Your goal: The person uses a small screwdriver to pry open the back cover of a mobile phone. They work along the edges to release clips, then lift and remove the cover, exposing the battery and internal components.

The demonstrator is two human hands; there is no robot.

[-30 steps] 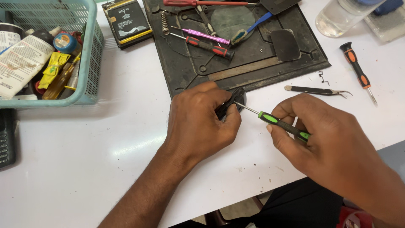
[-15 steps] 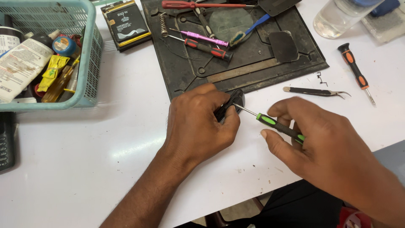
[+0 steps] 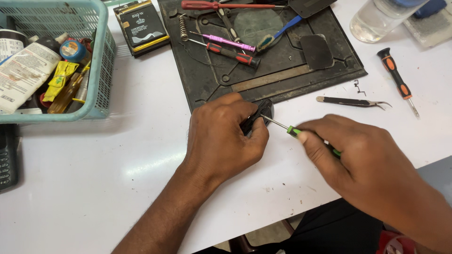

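Fingers (image 3: 254, 136) around small black part (image 3: 263, 109), mostly hidden

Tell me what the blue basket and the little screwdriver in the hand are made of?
The basket looks like moulded plastic: pale teal, matte, with a regular mesh of holes in its walls. The screwdriver in the right hand seems to have a thin shiny metal shaft and a green handle, probably plastic or rubber, mostly hidden by the fingers. Its tip meets a small black part held by the left hand.

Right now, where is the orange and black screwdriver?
In the head view, the orange and black screwdriver lies on the white table at the upper right, beyond the right hand, between the dark mat and the tweezers on one side and the table's right edge.
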